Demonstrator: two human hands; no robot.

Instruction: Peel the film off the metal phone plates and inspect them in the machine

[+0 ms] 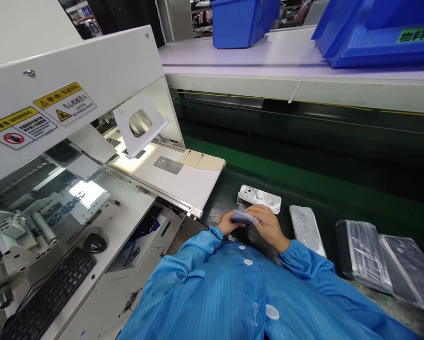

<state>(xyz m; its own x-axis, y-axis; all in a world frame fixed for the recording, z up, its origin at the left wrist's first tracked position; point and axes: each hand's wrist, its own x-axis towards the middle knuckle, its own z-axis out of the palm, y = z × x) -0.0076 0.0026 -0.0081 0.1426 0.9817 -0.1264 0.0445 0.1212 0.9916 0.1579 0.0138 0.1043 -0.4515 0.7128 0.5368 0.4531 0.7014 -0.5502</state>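
Note:
Both hands meet over the dark belt just in front of my blue smock. My left hand (226,223) and my right hand (267,225) together hold a small thin grey-blue piece (243,216), gripping it from both ends. Just beyond the fingers lies a clear phone case with a camera cutout (259,198) on the belt. A wrapped grey flat piece (307,228) lies right of my right hand.
A white machine (73,94) with warning labels fills the left, its outfeed tray (194,184) carrying a grey plate. A keyboard (49,297) and mouse (94,242) sit below. Two dark bagged stacks (382,257) lie at right. Blue bins (375,33) stand on the far shelf.

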